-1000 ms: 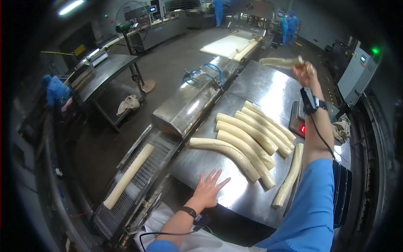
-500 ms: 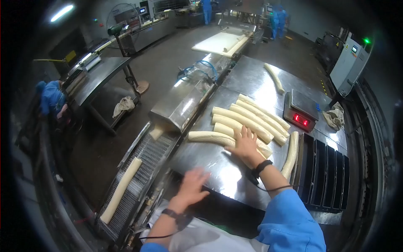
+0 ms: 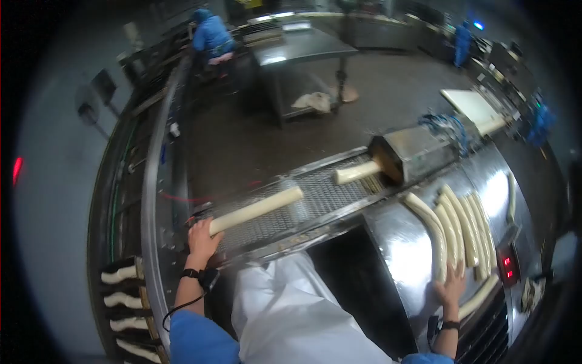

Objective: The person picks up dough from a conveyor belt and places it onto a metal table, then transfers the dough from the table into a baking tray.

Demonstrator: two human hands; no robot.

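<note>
Where the left hand point(image 3: 202, 239) closes its fingers point(image 3: 197, 227) round the near end of a dough log point(image 3: 257, 208), that log lies along the mesh belt point(image 3: 315, 194). The right hand point(image 3: 450, 285) rests flat, fingers spread, on the near end of a row of logs point(image 3: 464, 221) on the worktop point(image 3: 397, 242).

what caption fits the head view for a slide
Left hand grips a dough log on the mesh conveyor; right hand touches dough logs on the steel table.

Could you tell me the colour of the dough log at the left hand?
Pale cream dough log, best in the head view.
</note>
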